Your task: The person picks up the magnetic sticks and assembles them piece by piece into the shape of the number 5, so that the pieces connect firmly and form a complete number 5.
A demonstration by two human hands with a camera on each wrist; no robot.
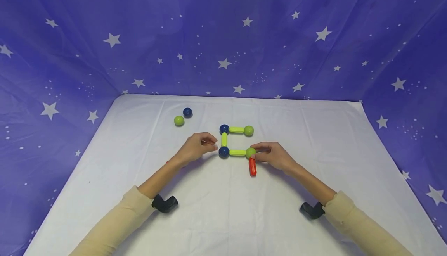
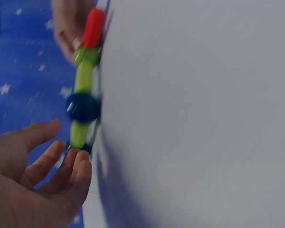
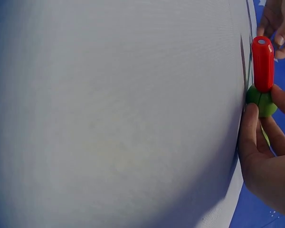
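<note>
The ball-and-rod assembly [image 1: 224,136] lies on the white cloth [image 1: 209,213], between the two hands, forming three sides of a rectangle open to the right. Its left side is a yellow-green rod joining the far navy ball [image 1: 224,128] to the near navy ball [image 1: 224,152]. Two further rods of that colour run rightward, one to the far green ball [image 1: 249,130], one to the near green ball [image 1: 250,153].

The right hand [image 1: 275,155] pinches the near green ball between thumb and fingers. A red rod [image 1: 253,168] meets this ball and points toward the person. The left hand [image 1: 196,147] grips nothing; its thumb and fingers are apart and slightly bent, just beside the near navy ball. Contact there cannot be determined.

A loose navy ball [image 1: 187,112] and a loose green ball [image 1: 179,121] sit close together, beyond the left hand. A star-printed purple-blue backdrop [image 1: 276,50] surrounds the cloth's far edge and sides.
</note>
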